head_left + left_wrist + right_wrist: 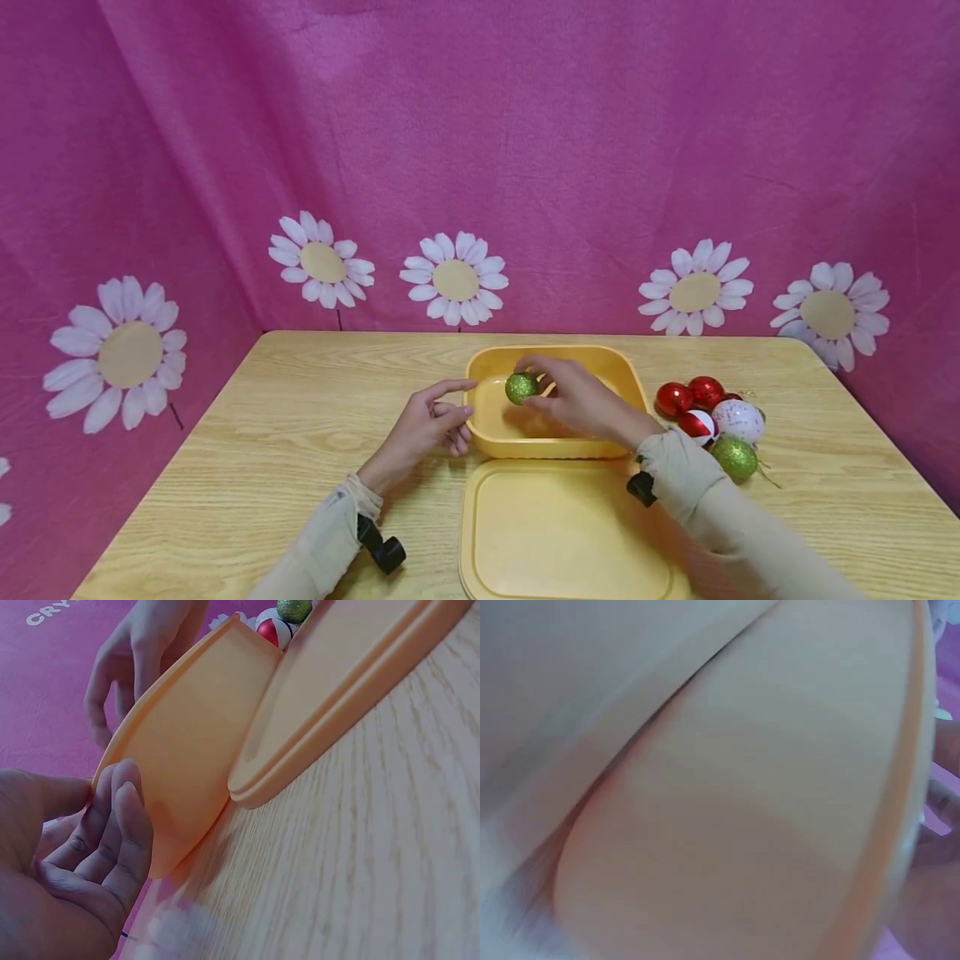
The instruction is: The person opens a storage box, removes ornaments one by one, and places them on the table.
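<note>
Over the yellow plastic box (555,450), my right hand (573,396) pinches a green glitter ball (521,388) between thumb and fingers. In the right wrist view the box wall (742,802) fills most of the picture and hides the ball. My left hand (431,421) is at the box's left end, its index finger and thumb touching the rim. The left wrist view shows the left hand (82,855) against the end of the box (195,712), its other fingers loosely bent. The right hand (146,645) appears beyond the rim there.
The yellow lid (562,529) lies flat in front of the box. To the right sit several balls: red shiny ones (706,392), a red-and-white one (697,426), a speckled white one (738,422) and another green glitter one (735,459). A pink flowered cloth (525,167) hangs behind the wooden table (247,467).
</note>
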### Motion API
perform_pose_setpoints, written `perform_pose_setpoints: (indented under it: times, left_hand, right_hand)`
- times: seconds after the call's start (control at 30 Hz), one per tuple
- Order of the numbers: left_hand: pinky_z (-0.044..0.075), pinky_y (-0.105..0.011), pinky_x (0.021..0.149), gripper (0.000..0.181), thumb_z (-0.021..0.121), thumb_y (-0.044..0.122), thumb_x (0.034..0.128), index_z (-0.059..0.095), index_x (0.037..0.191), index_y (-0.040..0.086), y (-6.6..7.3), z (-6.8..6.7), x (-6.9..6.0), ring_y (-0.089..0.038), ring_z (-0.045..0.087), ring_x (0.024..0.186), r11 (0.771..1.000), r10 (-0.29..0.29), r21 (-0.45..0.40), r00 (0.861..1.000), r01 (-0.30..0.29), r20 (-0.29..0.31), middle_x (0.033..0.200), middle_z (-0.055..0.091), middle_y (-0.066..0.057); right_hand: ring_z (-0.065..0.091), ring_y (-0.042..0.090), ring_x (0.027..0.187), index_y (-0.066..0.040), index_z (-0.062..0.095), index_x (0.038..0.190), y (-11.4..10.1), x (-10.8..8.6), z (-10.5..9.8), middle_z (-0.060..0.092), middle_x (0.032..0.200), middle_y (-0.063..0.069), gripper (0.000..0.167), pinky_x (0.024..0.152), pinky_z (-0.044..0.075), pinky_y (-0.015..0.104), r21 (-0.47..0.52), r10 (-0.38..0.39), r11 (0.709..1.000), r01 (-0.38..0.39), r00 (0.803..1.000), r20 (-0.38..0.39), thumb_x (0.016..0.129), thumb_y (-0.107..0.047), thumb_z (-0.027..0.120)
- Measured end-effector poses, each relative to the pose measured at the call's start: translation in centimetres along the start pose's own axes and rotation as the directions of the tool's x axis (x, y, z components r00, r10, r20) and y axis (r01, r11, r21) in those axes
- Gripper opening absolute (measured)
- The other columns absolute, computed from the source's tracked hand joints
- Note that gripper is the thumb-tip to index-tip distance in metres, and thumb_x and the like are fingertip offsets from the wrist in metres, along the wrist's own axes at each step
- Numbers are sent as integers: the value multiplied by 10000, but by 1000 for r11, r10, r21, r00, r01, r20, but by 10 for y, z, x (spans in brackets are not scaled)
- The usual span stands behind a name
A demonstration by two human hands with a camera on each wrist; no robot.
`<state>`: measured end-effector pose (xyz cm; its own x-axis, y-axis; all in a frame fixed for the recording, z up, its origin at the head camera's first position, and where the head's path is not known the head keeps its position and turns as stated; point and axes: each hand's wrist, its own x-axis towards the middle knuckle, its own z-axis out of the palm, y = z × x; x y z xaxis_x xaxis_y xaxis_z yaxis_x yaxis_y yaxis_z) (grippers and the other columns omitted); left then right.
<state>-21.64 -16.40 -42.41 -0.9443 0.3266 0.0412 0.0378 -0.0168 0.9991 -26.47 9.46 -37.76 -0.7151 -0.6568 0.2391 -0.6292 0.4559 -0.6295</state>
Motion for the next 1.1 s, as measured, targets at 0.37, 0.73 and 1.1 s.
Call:
perform_pose_setpoints:
  times: [0.37, 0.73, 1.1]
  left_hand:
    - [553, -255, 512, 470, 598, 96, 1005, 462, 1440, -17, -3, -1, 1, -146, 638, 543, 1000, 0, -10, 1000, 0, 4, 693, 672, -87]
    - [551, -252, 513, 473, 600, 87, 1002, 459, 1438, -32, 1, 2, 0, -140, 633, 538, 1000, -8, -15, 1000, 8, -9, 695, 667, -121]
    - [556, -253, 522, 491, 604, 107, 1004, 443, 1444, -40, -1, 2, 0, -133, 633, 544, 1000, -8, -25, 1000, 8, -6, 689, 667, -88]
  right_hand:
    - [676, 246, 950, -28, 606, 1236, 11, -38, -38, 685, 1090, 80, 386, 788, 589, 389, -5, 23, 1000, -23, 995, -95, 875, -1, 741]
    - [683, 203, 912, -73, 611, 1233, 18, -92, -73, 680, 1104, 40, 383, 731, 595, 316, -111, 48, 991, -71, 979, -200, 880, -43, 755]
    - [665, 53, 861, -103, 611, 1230, 30, -151, -105, 704, 1074, 56, 432, 707, 564, 182, -199, 71, 971, -136, 950, -305, 843, -38, 790]
